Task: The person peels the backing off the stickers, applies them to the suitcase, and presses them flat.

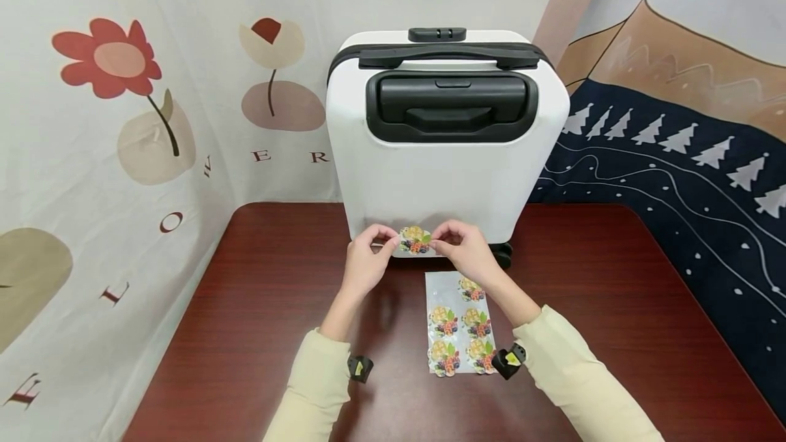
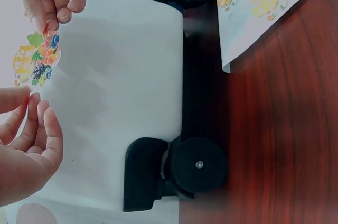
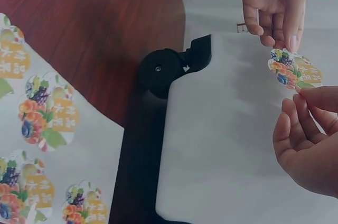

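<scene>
A colourful fruit sticker (image 1: pixel 414 240) is held by its two side edges in front of the lower part of a white suitcase (image 1: pixel 430 183). My left hand (image 1: pixel 368 259) pinches its left edge between thumb and fingertips. On the opposite edge, the thumb and forefinger of my right hand (image 1: pixel 465 251) pinch it. Both wrist views show the sticker (image 2: pixel 38 59) stretched flat between the two hands, close to the suitcase's white shell (image 3: pixel 227 139). Below the hands, a sticker sheet (image 1: pixel 443 285) with several matching fruit stickers lies on the table, partly under my right forearm.
The suitcase stands upright at the back of the dark red wooden table (image 1: pixel 276 305), with a black carry handle (image 1: pixel 448 53) on top. Black wheels (image 2: pixel 198 166) show at its base. Behind it hangs a printed cloth (image 1: pixel 270 176) with flowers and letters.
</scene>
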The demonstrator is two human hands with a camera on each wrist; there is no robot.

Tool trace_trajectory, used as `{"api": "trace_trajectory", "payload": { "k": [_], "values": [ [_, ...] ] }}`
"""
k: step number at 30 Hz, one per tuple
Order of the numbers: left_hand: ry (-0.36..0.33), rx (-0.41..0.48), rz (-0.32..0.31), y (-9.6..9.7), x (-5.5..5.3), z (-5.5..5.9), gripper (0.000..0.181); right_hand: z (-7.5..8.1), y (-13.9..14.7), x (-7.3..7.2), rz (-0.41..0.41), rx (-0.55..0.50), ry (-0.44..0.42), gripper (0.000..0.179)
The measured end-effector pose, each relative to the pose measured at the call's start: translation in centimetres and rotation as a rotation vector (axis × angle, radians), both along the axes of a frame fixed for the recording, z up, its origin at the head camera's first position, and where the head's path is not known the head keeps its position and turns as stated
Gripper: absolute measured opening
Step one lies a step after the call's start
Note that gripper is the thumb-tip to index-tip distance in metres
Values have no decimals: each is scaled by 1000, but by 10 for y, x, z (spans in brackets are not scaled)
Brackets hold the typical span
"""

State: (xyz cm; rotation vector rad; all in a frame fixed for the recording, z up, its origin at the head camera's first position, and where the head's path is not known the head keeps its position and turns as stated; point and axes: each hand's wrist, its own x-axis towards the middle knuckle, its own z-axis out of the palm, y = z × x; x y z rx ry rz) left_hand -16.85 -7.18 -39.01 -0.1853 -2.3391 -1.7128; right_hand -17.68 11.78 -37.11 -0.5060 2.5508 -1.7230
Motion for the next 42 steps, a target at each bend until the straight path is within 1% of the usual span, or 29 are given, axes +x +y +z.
{"api": "trace_trajectory", "payload": {
  "k": [7,13,15,20,22,28,35,38,40,42],
  "values": [
    [41,5,11,-5,-1,8,5,6,-6,-4,3,-24,54,4],
    [61,-6,27,-9,-4,14,5,11,-10,-6,3,-39,72,5],
    [69,-5,33,-10,-5,16,5,21,-14,-1,1,-46,72,5],
    [93,-3,42,-14,-7,23,6,29,-20,-5,-1,-75,77,5],
    [101,-6,45,-16,-8,27,7,24,-20,-12,3,-86,92,5],
    [125,11,48,-21,-11,39,9,36,-25,-15,15,-107,125,5],
    [149,20,62,-25,-14,52,12,45,-33,-17,-10,-122,168,5],
    [157,24,77,-25,-13,59,12,50,-36,-18,-24,-128,190,5],
    [157,25,86,-24,-10,67,12,53,-39,-19,-34,-131,201,4],
    [155,30,91,-23,-9,72,13,56,-41,-20,-42,-135,211,4]
  ]
}}
